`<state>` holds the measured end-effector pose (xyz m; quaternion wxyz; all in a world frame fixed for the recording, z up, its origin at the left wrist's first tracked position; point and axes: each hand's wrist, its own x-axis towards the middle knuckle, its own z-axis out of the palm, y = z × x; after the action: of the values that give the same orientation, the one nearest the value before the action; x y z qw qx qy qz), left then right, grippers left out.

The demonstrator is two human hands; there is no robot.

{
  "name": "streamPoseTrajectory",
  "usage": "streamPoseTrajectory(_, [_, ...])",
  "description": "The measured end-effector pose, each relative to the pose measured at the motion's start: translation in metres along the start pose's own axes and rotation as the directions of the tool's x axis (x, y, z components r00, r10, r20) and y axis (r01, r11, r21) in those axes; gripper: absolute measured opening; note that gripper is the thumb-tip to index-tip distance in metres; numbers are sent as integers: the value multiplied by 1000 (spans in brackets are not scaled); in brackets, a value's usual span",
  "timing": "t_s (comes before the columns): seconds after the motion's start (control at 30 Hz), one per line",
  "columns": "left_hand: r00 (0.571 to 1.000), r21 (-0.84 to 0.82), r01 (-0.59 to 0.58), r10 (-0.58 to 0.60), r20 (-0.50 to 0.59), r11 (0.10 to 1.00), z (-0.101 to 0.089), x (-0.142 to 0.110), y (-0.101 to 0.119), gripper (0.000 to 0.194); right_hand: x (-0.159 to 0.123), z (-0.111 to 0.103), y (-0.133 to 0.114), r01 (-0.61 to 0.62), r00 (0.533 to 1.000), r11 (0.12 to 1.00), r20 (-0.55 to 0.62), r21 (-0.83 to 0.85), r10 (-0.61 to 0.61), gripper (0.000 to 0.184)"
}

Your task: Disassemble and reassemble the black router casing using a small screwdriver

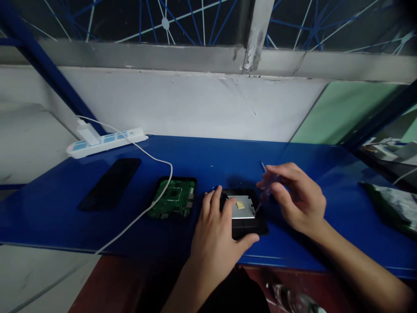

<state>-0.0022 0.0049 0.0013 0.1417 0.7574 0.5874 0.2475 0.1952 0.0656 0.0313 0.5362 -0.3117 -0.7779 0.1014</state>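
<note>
A black plastic case (249, 226) lies on the blue table, with a silver metal plate (243, 211) inside it. A small yellowish pad (240, 204) sits on the plate. My left hand (216, 230) spans the case's left side, fingers at the far left part and index fingertip on the plate, thumb along the front edge, holding it. My right hand (298, 198) pinches the purplish translucent handle of a screwdriver (267, 186). Its thin shaft slants down to the plate's right edge; the exact tip contact is too blurred to tell.
Left of the case lies a green circuit board (172, 198) in a black shell, a white cable (135, 224) crossing over it. Farther left are a dark phone (110, 184) and a power strip (110, 141) with a plugged-in adapter. A shiny green-and-silver bag (394, 206) lies far right.
</note>
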Motion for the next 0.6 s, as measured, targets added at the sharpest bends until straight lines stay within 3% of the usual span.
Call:
streamPoseTrajectory(0.17, [1000, -2, 8, -8, 20, 1000, -1, -1, 2, 71, 2, 0, -4, 107, 990, 985, -73, -135, -118, 44])
streamPoseTrajectory(0.43, [1000, -16, 21, -21, 17, 1000, 1, -2, 1, 70, 4, 2, -12, 140, 972, 902, -119, -407, -205, 45])
streamPoseTrajectory(0.6, [1000, -3, 14, -14, 3, 1000, 1, -2, 1, 70, 0, 0, -11, 134, 982, 910, -69, -393, -174, 48])
